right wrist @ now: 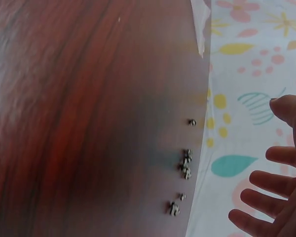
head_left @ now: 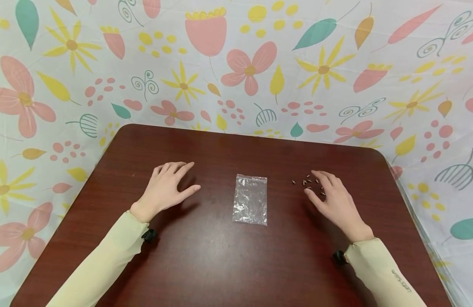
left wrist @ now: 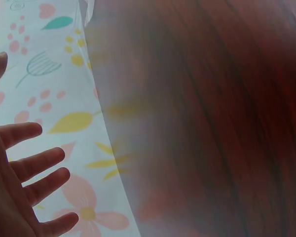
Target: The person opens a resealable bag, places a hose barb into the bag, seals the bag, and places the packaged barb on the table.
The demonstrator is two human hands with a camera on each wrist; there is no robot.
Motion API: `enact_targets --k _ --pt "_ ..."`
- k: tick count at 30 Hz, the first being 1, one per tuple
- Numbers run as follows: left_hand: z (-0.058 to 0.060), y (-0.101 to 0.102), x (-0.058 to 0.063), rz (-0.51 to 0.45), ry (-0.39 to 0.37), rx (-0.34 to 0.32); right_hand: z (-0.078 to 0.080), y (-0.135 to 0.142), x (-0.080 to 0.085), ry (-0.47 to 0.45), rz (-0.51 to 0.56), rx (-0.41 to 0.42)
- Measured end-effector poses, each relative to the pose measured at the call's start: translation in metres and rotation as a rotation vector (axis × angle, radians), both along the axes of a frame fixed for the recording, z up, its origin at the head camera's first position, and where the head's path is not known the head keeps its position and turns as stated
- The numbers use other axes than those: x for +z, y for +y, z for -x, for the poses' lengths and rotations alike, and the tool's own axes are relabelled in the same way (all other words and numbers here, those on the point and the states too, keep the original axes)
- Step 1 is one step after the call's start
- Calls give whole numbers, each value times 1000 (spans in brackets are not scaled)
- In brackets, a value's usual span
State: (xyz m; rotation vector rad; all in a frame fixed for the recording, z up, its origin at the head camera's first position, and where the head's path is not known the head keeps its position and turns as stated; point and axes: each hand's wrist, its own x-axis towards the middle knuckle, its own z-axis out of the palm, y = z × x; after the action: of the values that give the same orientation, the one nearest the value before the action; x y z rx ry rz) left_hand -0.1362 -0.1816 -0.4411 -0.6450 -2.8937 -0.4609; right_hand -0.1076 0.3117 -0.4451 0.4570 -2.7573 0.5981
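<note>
A clear zip-top plastic bag [head_left: 250, 200] lies flat on the table between the two hands, its zip edge toward the far side. My left hand [head_left: 165, 187] is held over the table left of the bag, fingers spread and holding nothing. On the other side, my right hand [head_left: 338, 202] reaches beside several small metal screws [head_left: 309, 181], with its fingers relaxed and nothing between them. Part of the group of screws [right wrist: 187, 165] is hidden by that hand in the head view. In the left wrist view the left hand [left wrist: 24, 182] shows loosely spread fingers.
The dark red-brown wooden table [head_left: 221, 264] has rounded far corners. A white curtain [head_left: 236, 85] printed with flowers and leaves hangs behind it and along both sides. Dark straps with small devices [head_left: 149, 235] sit at the wrists, by the pale sleeves [head_left: 105, 260].
</note>
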Motion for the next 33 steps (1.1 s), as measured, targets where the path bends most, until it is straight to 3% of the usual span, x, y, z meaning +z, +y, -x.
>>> enact_targets --k 33 --pt "-17 69 -16 19 -48 -186 36 -78 -9 -245 30 162"
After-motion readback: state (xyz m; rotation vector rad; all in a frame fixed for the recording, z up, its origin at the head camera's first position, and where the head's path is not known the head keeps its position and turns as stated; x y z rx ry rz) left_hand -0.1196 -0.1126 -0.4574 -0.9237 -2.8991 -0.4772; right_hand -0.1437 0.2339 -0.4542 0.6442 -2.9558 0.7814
